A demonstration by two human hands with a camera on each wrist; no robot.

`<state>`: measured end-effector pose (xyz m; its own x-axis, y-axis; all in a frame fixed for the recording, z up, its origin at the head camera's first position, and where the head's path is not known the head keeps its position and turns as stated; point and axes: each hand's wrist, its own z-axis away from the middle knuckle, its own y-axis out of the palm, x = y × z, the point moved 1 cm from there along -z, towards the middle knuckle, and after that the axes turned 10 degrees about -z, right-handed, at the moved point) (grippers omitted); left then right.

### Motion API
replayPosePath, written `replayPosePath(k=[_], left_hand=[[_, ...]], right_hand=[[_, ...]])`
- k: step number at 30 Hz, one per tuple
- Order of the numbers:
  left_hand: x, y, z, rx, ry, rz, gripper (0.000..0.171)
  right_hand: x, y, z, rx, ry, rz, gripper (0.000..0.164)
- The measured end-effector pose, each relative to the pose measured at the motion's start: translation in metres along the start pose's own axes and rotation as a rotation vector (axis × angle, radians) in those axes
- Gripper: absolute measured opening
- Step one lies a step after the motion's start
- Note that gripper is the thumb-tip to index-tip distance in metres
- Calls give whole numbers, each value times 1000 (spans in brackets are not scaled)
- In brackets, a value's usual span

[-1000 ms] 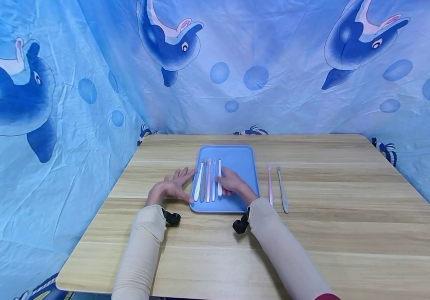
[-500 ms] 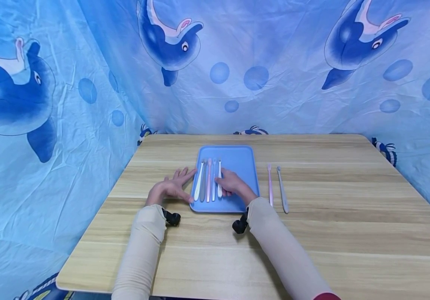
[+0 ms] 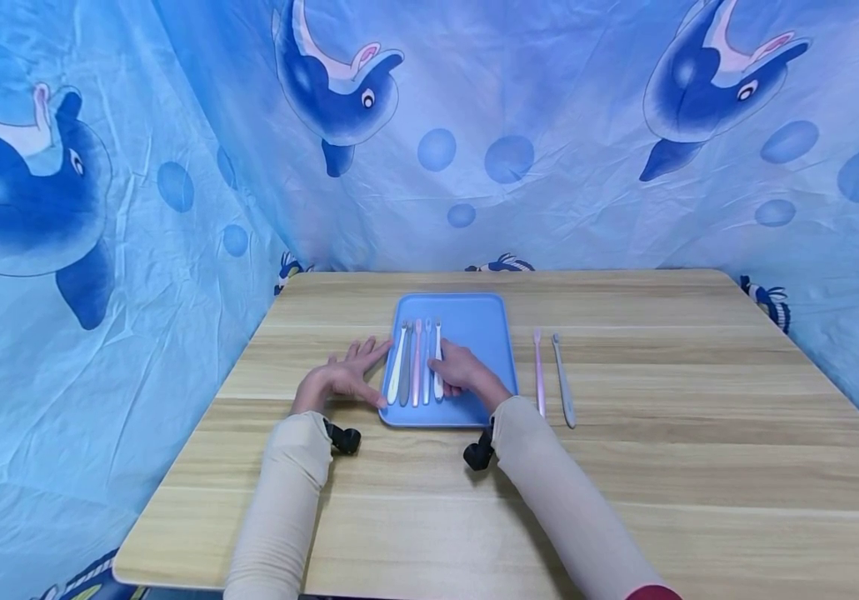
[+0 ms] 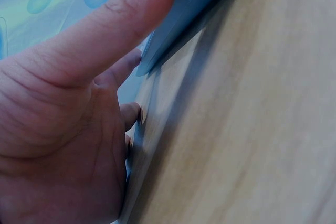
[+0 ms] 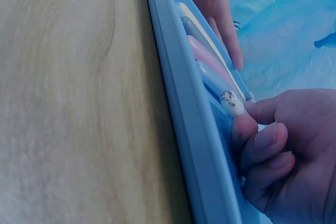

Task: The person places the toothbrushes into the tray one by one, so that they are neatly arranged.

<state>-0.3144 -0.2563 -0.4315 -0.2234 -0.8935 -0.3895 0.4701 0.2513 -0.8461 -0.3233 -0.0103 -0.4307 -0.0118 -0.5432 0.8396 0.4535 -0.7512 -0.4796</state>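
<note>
My right hand (image 3: 466, 371) pinches a white toothbrush (image 5: 234, 107) between thumb and fingers, low over the blue tray (image 3: 474, 317). A dark printed pattern marks its handle end in the right wrist view. Just left of it lie a light blue toothbrush (image 3: 427, 379), a pink toothbrush (image 3: 417, 371), a grey toothbrush (image 3: 405, 379) and another white toothbrush (image 3: 397, 375), side by side with heads pointing away. At the tray's left edge my left hand (image 3: 342, 377) has its fingers spread, thumb at the near corner and a fingertip farther up the rim.
Right of the tray, a second pink toothbrush (image 3: 539, 375) and a grey-blue toothbrush (image 3: 564, 385) lie on the wooden table (image 3: 669, 467). A blue dolphin-print cloth (image 3: 549, 217) hangs behind the table and along its left side.
The white toothbrush in my right hand has shifted slightly toward the tray's near edge. My left hand keeps its place at the rim.
</note>
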Motion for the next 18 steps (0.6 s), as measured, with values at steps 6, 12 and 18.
replayPosePath(k=[6,12,18], left_hand=[[-5,-2,3,4,7,5,133],[-9,-4,7,2,13,5,131],[-9,-4,6,3,19,11,133]], right_hand=[[0,0,1,-15,8,10,47],[0,1,0,-19,20,6,52],[0,1,1,-21,21,9,52]])
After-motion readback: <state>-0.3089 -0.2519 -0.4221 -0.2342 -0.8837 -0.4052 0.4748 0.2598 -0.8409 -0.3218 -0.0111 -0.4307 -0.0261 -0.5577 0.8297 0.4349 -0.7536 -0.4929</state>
